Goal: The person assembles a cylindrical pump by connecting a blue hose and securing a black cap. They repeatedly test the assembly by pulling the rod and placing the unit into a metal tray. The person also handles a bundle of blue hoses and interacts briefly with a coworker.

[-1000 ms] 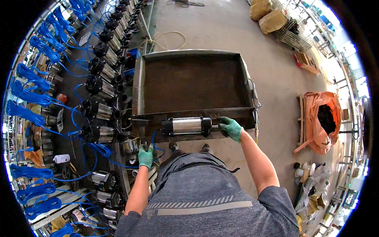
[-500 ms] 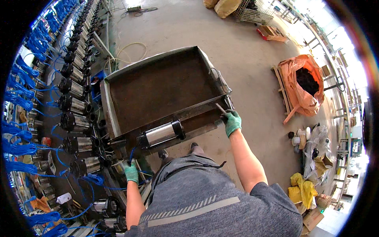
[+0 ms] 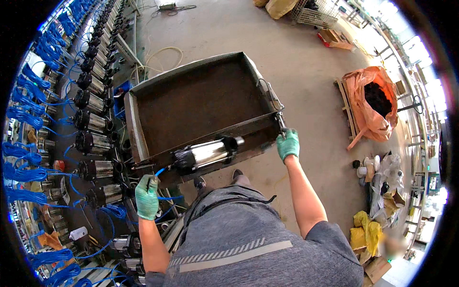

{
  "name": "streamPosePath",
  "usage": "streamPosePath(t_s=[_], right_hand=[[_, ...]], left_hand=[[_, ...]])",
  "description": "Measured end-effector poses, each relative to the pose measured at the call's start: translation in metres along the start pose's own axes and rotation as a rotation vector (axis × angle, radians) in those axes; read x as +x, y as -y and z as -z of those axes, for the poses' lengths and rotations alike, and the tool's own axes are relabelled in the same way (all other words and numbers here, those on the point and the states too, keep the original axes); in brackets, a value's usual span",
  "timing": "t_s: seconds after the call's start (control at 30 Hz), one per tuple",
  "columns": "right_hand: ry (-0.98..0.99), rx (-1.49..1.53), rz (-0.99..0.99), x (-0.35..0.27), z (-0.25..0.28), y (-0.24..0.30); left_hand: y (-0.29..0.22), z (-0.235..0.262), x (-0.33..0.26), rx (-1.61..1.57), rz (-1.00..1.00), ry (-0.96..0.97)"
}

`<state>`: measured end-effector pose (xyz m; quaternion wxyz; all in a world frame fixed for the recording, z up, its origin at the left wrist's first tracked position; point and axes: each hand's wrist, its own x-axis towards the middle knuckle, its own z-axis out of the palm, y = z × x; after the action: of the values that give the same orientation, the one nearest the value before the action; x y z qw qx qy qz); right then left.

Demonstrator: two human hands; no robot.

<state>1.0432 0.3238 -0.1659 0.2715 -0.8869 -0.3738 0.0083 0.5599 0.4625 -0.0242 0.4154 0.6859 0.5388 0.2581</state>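
Observation:
A steel pump (image 3: 209,154) with a shiny cylinder and black ends lies across the near side of the metal tank (image 3: 136,128), slightly blurred. My gloved left hand (image 3: 147,197) is closed beside its left end. From that end a blue cable (image 3: 160,171) runs into my fist and comes out again below it. A short dark tip shows above the thumb; I cannot make out what it is. At the tank's near right corner, my gloved right hand (image 3: 288,144) is closed around a metal handle (image 3: 281,125); whether it is fixed to the tank is unclear.
Rows of similar pumps (image 3: 95,142) with coiled blue cables (image 3: 21,176) line the left side. An orange sack (image 3: 377,126) of black pieces stands on a pallet at the right. Yellow bags (image 3: 366,234) and cartons (image 3: 377,269) lie lower right. A pale hose (image 3: 179,55) loops behind the tank.
My left hand has moved up and left. The pump has tilted, its right end raised, and a metal spout shows there. My right hand has shifted slightly right, and the rod it held now points upward.

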Motion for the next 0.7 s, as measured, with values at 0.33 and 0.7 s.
streamPosePath(t_s=[0.33, 0.7], right_hand=[[0.462, -0.041, 0.054, -0.007, -0.063, 0.054], [0.506, -0.102, 0.103, -0.002, -0.080, 0.046]], left_hand=[[-0.100, -0.082, 0.029, -0.064, -0.193, 0.256], [-0.085, -0.097, 0.034, -0.107, -0.210, 0.255]])
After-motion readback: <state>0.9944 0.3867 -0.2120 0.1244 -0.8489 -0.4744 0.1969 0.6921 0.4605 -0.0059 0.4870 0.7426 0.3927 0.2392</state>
